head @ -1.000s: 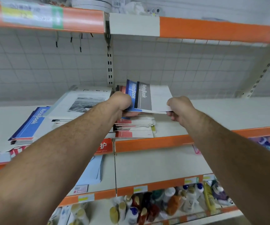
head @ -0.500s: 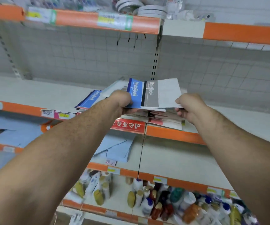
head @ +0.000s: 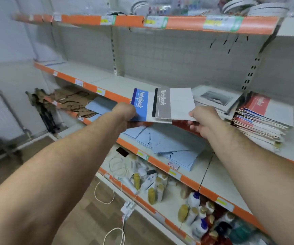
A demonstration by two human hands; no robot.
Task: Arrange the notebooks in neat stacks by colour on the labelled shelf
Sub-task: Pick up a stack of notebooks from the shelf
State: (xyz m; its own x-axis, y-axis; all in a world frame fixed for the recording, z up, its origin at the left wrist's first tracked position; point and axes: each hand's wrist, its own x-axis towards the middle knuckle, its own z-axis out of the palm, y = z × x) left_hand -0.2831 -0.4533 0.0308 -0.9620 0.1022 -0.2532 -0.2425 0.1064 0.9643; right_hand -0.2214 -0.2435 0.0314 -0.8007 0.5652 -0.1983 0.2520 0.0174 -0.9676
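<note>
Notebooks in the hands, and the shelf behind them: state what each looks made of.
Notebooks: paper with thin card covers, printed blue and grey, matte; they are slim, sharp-edged sheets in the grip of the left hand and right hand. Shelf: probably painted sheet metal, cream and smooth, judging by its thin flat board.

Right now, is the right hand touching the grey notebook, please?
Touching: the head view shows the right hand pinching the grey notebook at its right edge.

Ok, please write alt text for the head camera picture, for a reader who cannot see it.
Two bare hands hold fanned notebooks before an orange-edged shelf: the left hand grips the blue notebook, the right hand the grey notebook. A mixed pile of notebooks lies on the shelf further right.
</note>
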